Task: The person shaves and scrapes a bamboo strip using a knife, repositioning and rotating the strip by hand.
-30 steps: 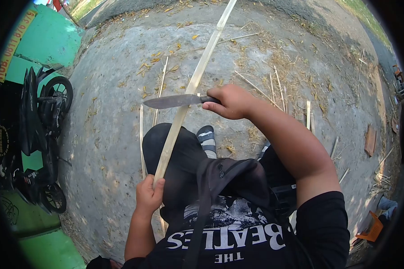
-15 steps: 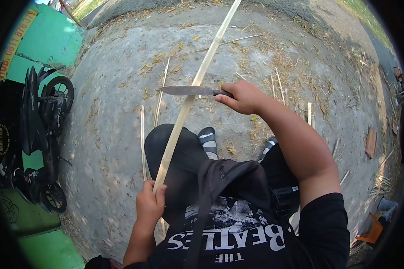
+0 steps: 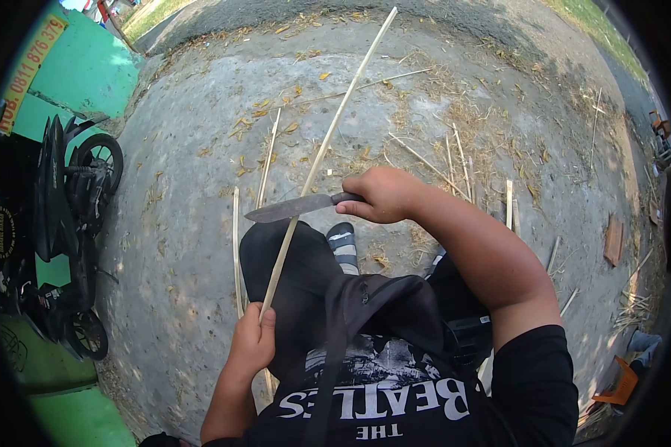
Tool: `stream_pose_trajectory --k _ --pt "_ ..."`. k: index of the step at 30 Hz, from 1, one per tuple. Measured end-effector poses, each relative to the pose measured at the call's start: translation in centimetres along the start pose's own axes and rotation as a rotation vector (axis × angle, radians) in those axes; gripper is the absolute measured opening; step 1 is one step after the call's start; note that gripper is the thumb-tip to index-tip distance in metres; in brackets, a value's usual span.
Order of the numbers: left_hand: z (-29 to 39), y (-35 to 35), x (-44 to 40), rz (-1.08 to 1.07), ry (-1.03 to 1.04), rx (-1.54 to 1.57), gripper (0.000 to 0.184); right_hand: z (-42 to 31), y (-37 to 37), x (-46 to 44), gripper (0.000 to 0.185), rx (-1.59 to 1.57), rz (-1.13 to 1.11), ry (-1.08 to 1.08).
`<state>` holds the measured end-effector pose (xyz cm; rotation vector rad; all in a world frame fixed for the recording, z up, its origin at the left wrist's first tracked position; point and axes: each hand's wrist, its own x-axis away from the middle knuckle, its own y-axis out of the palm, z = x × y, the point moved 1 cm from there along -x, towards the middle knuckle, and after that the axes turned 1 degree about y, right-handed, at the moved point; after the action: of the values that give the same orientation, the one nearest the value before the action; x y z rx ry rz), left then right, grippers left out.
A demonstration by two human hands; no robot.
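Bamboo strip: it slants from my left hand past my knee, with the far end above the concrete ground.
Knife: the blade crosses the strip, near the knee.
Left fingers: closed around the strip's lower end.
Right hand: fingers wrapped on the knife's handle.
Around me: other thin strips and yellow leaves lie on the concrete.

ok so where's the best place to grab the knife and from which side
Take the knife by its handle, probably from the right, where the right hand holds it. The blade crosses the strip and tapers toward the left, so coming from there would likely meet its narrow end first.
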<state>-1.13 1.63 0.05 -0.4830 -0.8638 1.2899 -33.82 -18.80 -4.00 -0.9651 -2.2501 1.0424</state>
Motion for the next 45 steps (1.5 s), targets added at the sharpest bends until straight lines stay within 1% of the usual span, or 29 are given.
stream_pose_trajectory --k 4,7,10,11,14,15,18,20,22,23,26,29,32,33,36,37,40,41,44,45 --pt "-0.1 -0.4 -1.1 -0.048 -0.014 -0.018 0.034 -0.6 1.2 -0.4 0.06 -0.05 0.029 -0.038" --pt "-0.9 -0.6 -1.0 -0.081 0.004 0.034 0.034 1.4 1.4 -1.7 0.06 -0.197 0.128 0.094" --pt "-0.8 -1.0 -1.3 -0.1 -0.013 0.089 0.034 2.0 1.0 -2.1 0.06 -0.165 0.052 0.166" --pt "-0.7 -1.2 -1.3 -0.11 -0.03 0.104 0.034 1.6 1.3 -2.0 0.06 -0.163 0.051 0.113" --pt "-0.9 -1.1 -1.5 -0.103 0.004 0.028 0.035 -1.4 2.0 -1.6 0.06 -0.046 -0.052 0.038" --pt "-0.9 -1.0 -1.4 -0.086 0.02 -0.014 0.034 -1.3 2.0 -1.6 0.061 -0.064 -0.067 0.05" --pt "0.0 -0.6 -1.3 -0.031 0.062 -0.129 0.032 2.5 0.6 -1.7 0.062 -0.185 0.019 0.223" --pt "1.0 -0.7 -1.0 0.001 0.07 -0.204 0.029 3.8 0.2 -1.5 0.062 -0.165 0.03 0.219" --pt "1.6 -0.6 -0.8 0.011 0.039 -0.249 0.024 3.1 0.5 -1.2 0.061 -0.192 0.01 0.217" --pt "1.8 -0.3 -0.9 0.016 0.027 -0.268 0.022 2.4 1.1 -1.0 0.061 -0.154 -0.007 0.119" --pt "1.8 0.1 -0.8 0.044 0.045 -0.276 0.022 -1.1 1.8 -0.6 0.063 -0.086 -0.06 0.06" --pt "1.3 0.2 -0.8 0.044 0.064 -0.253 0.021 1.8 1.0 -1.3 0.065 -0.176 0.04 0.152" --pt "1.1 -0.2 -0.8 0.016 0.047 -0.273 0.021 5.9 -0.2 -1.3 0.066 -0.179 0.053 0.264" --pt "1.2 -0.3 -0.7 0.014 0.029 -0.286 0.02 5.3 -0.3 -1.2 0.065 -0.22 0.024 0.287" --pt "1.9 0.0 -1.0 0.014 0.007 -0.323 0.02 2.3 0.9 -1.2 0.066 -0.215 -0.034 0.168" --pt "1.9 0.1 -0.9 0.018 0.01 -0.337 0.019 0.8 0.7 -1.0 0.066 -0.183 -0.102 0.123" --pt "1.8 0.7 -0.6 0.058 0.028 -0.373 0.018 -0.1 -0.2 -0.6 0.066 -0.166 -0.172 0.125" --pt "1.8 0.9 -0.4 0.079 0.037 -0.382 0.017 0.9 -0.5 -0.6 0.067 -0.2 -0.125 0.19" --pt "1.7 0.8 -0.2 0.109 0.091 -0.339 0.021 4.3 -1.6 -0.4 0.067 -0.163 -0.098 0.329" --pt "1.7 0.8 -0.2 0.113 0.088 -0.312 0.023 3.9 -1.4 -0.5 0.067 -0.136 -0.069 0.3"
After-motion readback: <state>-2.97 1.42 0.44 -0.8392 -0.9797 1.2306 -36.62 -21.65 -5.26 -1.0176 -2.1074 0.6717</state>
